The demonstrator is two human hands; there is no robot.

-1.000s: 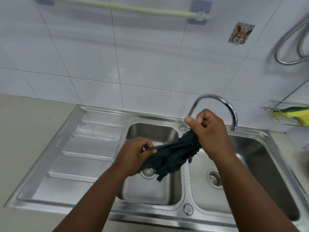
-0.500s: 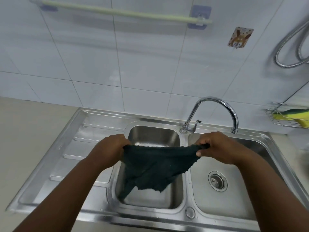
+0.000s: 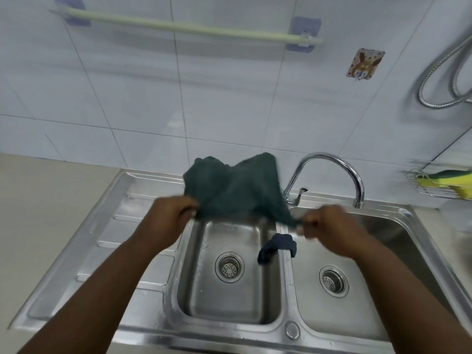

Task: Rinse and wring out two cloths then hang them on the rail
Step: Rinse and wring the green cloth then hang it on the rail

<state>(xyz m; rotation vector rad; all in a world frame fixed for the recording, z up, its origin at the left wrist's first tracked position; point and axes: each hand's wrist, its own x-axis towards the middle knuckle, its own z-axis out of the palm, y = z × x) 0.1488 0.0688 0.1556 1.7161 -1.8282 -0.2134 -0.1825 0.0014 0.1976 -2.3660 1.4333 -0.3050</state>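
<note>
At frame centre, a left hand (image 3: 169,217) and right hand (image 3: 323,223) each pinch a corner of a dark green terry cloth (image 3: 235,190), fingers clamped, the cloth billowing upward above a stainless steel double sink (image 3: 143,251). A second dark blue cloth (image 3: 277,247) drapes over the sink's divider. A pale green rail (image 3: 184,28) spans the upper left wall.

No words, numbers or brand marks can be read anywhere here. The one printed thing is a small sticker hook (image 3: 365,63) on the wall tiles, up to the right of the rail's right end, and it carries a cartoon animal picture with dots, no lettering. The tap and the sink show bare metal, nothing legible.
</note>
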